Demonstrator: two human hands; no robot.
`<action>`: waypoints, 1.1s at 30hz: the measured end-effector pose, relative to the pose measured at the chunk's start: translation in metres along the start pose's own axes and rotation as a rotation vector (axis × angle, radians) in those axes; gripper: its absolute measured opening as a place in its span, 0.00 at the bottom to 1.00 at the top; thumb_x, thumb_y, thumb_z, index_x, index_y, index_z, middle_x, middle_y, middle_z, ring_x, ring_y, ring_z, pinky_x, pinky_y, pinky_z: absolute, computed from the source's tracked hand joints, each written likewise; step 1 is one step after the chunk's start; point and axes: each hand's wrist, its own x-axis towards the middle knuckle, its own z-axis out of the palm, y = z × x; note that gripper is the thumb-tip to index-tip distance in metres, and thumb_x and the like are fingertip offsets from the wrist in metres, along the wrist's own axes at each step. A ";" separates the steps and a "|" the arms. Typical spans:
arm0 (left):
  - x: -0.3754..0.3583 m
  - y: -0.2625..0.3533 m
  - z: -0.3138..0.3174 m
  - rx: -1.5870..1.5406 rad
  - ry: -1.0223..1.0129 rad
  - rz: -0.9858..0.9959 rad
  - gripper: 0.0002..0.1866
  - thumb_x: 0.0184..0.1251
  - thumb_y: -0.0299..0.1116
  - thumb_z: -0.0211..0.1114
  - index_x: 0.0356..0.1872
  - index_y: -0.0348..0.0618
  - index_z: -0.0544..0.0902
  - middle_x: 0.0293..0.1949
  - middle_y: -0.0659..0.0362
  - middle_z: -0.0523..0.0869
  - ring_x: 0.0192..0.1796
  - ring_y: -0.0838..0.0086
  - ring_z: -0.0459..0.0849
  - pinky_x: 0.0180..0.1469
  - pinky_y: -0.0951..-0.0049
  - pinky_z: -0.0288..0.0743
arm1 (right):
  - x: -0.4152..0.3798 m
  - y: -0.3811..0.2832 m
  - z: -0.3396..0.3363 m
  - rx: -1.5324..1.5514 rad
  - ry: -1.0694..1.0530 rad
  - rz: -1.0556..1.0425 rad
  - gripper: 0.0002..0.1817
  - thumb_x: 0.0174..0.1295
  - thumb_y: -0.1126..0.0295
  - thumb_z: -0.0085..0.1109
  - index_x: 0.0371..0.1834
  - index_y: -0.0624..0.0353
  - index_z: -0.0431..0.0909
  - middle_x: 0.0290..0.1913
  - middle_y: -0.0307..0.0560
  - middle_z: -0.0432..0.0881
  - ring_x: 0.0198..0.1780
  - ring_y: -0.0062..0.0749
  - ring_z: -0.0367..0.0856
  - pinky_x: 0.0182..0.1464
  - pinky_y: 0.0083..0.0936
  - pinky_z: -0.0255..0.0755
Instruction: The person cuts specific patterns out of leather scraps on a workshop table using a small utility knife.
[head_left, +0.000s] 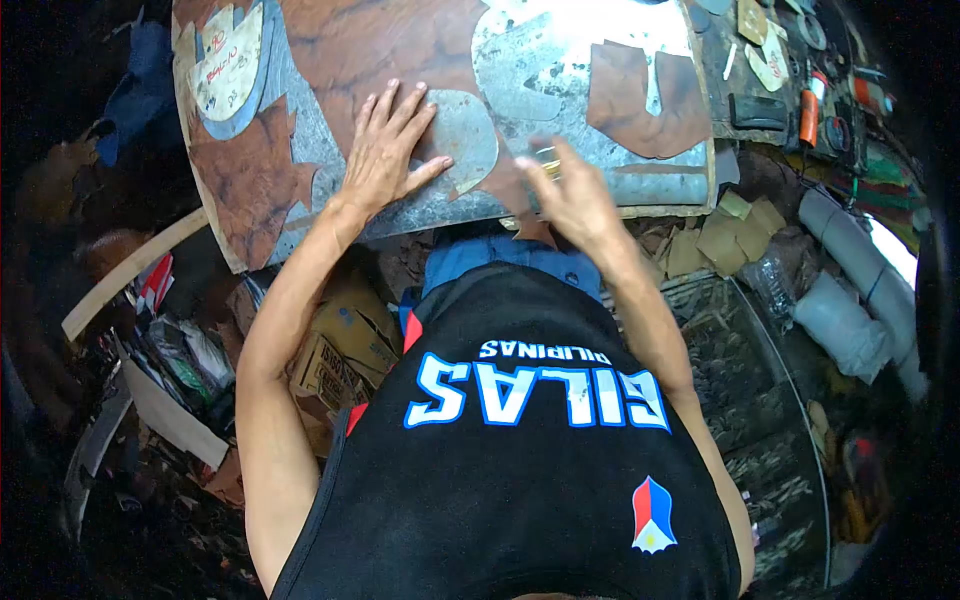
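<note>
My left hand (395, 145) lies flat with its fingers spread. It presses on a rounded grey template (466, 140) and on the brown leather sheet (385, 45) beneath it. Right of the template is my right hand (575, 195), smeared by motion. Its thumb and fingers close around a small yellowish thing (548, 162) whose kind I cannot make out. A narrow brown leather strip (512, 190) runs between the template and that hand, down to the table's near edge. Farther right lies a cut brown leather piece (620, 105) with a slim light-coloured tool (653, 85) on top.
The worktable has a scuffed metal top (530, 75). Handwritten paper patterns (225, 75) lie at its left. A black box-like object (757, 112) and an orange-bodied tool (808, 118) sit on the right-hand surface. Below are leather scraps (735, 235), a cardboard box (345, 350) and rolled material (860, 270).
</note>
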 end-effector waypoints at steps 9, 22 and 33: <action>0.027 0.015 -0.020 0.094 -0.146 0.332 0.13 0.65 0.43 0.65 0.46 0.50 0.85 0.59 0.54 0.78 0.67 0.58 0.72 0.76 0.49 0.54 | -0.038 -0.005 -0.021 -0.367 -0.134 -0.197 0.20 0.70 0.69 0.51 0.63 0.64 0.70 0.52 0.69 0.79 0.54 0.64 0.78 0.58 0.47 0.70; 0.129 -0.020 -0.023 -0.806 -1.217 -0.045 0.42 0.70 0.65 0.54 0.72 0.40 0.66 0.61 0.48 0.80 0.61 0.66 0.78 0.69 0.61 0.66 | 0.059 -0.053 0.108 -0.471 0.295 -0.205 0.16 0.63 0.68 0.57 0.51 0.62 0.82 0.41 0.67 0.84 0.43 0.61 0.84 0.48 0.45 0.78; 0.129 -0.018 -0.031 -0.659 -1.128 0.030 0.43 0.67 0.67 0.54 0.72 0.43 0.68 0.62 0.48 0.78 0.63 0.63 0.76 0.70 0.61 0.65 | 0.066 -0.055 0.117 -0.574 0.388 -0.264 0.16 0.65 0.66 0.57 0.52 0.57 0.83 0.37 0.64 0.85 0.39 0.58 0.86 0.45 0.43 0.80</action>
